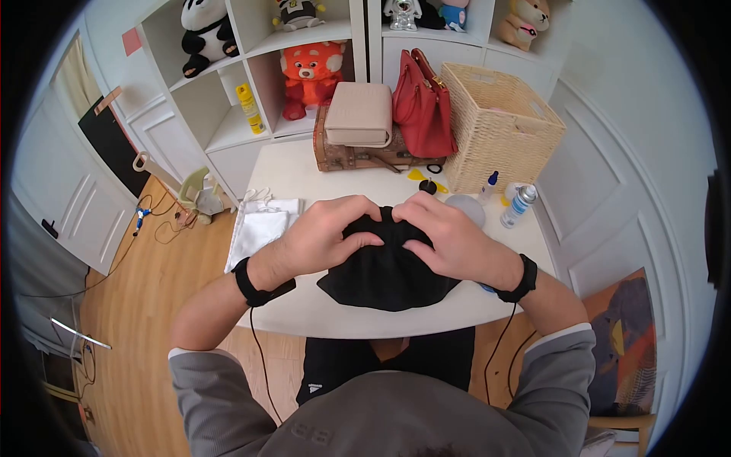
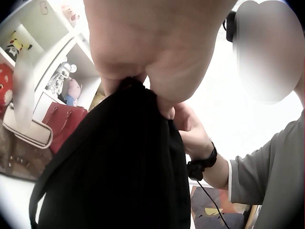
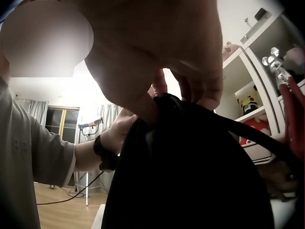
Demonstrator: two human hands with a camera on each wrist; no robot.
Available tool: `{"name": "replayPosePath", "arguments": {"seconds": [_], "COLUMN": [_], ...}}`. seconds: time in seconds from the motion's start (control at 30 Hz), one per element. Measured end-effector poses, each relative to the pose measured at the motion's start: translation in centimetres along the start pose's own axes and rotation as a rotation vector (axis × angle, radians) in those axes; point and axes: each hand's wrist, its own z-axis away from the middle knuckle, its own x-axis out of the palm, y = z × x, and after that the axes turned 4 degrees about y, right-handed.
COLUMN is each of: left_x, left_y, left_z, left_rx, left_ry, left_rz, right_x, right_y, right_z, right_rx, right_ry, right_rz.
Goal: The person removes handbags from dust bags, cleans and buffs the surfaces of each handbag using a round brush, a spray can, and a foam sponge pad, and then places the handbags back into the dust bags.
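Observation:
Over the front of the table, a black cloth bag (image 1: 392, 270) hangs from both hands, its gathered top edge uppermost. My left hand (image 1: 340, 231) pinches that edge on the left, thumb towards me. On the other side my right hand (image 1: 448, 236) pinches it too, a short gap from the left. The left wrist view shows the bag (image 2: 119, 162) spreading wide below the fingers, a thin strap or cord looping down its side. In the right wrist view the cloth (image 3: 186, 176) is bunched under the fingertips; the inside of the bag is hidden.
White cloth pouches (image 1: 259, 228) lie on the table's left. A spray can (image 1: 518, 206), a small blue-capped bottle (image 1: 488, 186) and a grey round thing (image 1: 466, 209) stand right. Behind are a brown case (image 1: 335, 156), a beige bag (image 1: 359, 114), a red handbag (image 1: 422, 107) and a wicker basket (image 1: 495, 122).

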Motion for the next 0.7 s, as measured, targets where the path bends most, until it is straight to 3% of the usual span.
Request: {"name": "replayPosePath", "arguments": {"seconds": [0.13,0.23,0.3,0.4,0.5,0.63,0.7], "left_x": [-0.1,-0.9,-1.8,-2.1,-2.3,-1.7,-0.8], "left_y": [0.0,-0.1,0.2,0.8,1.0,0.3,-0.8], "left_z": [0.3,-0.1,-0.6,-1.0,-1.0,-0.5,0.0], "left_rx": [-0.098,0.008,0.139,0.256,0.263,0.209,0.191], "left_ry": [-0.020,-0.046,-0.189,-0.217,-0.258,-0.259,-0.134], "left_rz": [0.018,-0.019,-0.200,-0.332,-0.407,-0.321,-0.115], "right_x": [0.1,-0.6,-1.1,-1.6,-1.9,-0.8,0.2], "right_y": [0.3,0.5,0.2,0.3,0.2,0.0,0.1], "right_z": [-0.1,-0.6,-1.0,-1.0,-0.7,0.0,0.6], "right_rx": [-0.011,-0.029,-0.056,-0.115,-0.164,-0.145,-0.093], "right_ry": [-0.010,-0.045,-0.080,-0.120,-0.126,-0.027,-0.013], "right_rz": [-0.013,-0.023,0.009,0.100,0.182,0.099,0.071]}}
